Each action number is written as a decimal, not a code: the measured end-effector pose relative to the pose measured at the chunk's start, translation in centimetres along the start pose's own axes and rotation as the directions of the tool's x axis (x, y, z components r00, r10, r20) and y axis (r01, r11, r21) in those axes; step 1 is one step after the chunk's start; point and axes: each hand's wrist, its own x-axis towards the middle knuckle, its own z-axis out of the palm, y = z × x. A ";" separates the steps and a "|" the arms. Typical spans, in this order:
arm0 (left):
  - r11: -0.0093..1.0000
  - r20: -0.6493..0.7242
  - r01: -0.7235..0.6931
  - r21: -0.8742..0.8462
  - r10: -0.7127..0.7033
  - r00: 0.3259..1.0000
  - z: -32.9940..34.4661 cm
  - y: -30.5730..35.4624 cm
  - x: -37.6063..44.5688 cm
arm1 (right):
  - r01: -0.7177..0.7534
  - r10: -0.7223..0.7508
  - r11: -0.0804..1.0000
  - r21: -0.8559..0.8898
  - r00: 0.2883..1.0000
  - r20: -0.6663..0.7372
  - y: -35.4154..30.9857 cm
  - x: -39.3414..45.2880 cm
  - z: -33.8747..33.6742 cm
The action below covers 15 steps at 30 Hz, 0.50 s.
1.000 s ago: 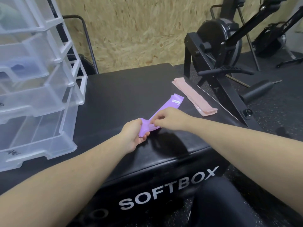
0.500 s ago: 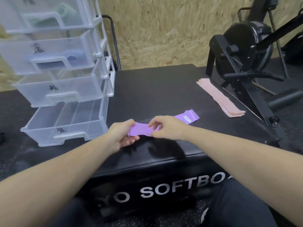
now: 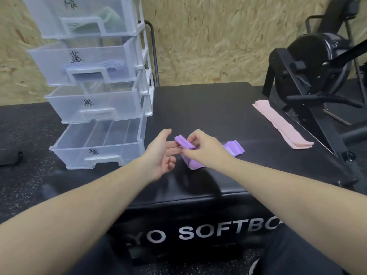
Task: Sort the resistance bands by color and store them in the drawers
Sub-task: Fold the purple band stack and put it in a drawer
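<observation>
My right hand (image 3: pixel 204 150) pinches the purple resistance bands (image 3: pixel 185 144) near their folded end, just above the black soft box (image 3: pixel 208 116). The bands' far end (image 3: pixel 234 148) trails to the right on the box. My left hand (image 3: pixel 163 153) sits beside them, fingers fairly straight, its fingertips touching the folded end. A clear drawer unit (image 3: pixel 95 76) stands at the left with its bottom drawer (image 3: pixel 99 147) pulled out and bare inside. Pink bands (image 3: pixel 282 126) lie flat in a stack at the box's right edge.
The upper drawers hold green bands (image 3: pixel 105 16) and blue bands (image 3: pixel 95 66); the third drawer (image 3: pixel 95 106) looks bare. A black exercise machine (image 3: pixel 317 66) stands right of the box. A wood-chip wall is behind.
The view has swung left, showing more of the drawers. The purple bands were stretched flat between both hands; now they are folded shorter, and my left hand has loosened its grip.
</observation>
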 end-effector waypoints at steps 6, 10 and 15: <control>0.998 0.088 -0.056 0.023 0.054 0.995 3.0 -0.1 0.2 | -0.137 0.158 0.977 0.164 0.980 -0.119 1.7 1.1 -2.9; 0.978 -0.034 -0.138 0.157 0.144 0.989 4.7 -0.7 1.1 | -0.198 0.253 0.931 0.305 0.955 -0.154 3.8 1.6 -5.2; 0.930 -0.170 -0.105 0.352 0.173 0.970 5.2 -2.3 3.2 | -0.350 0.397 0.849 0.396 0.917 -0.042 6.2 2.0 -7.8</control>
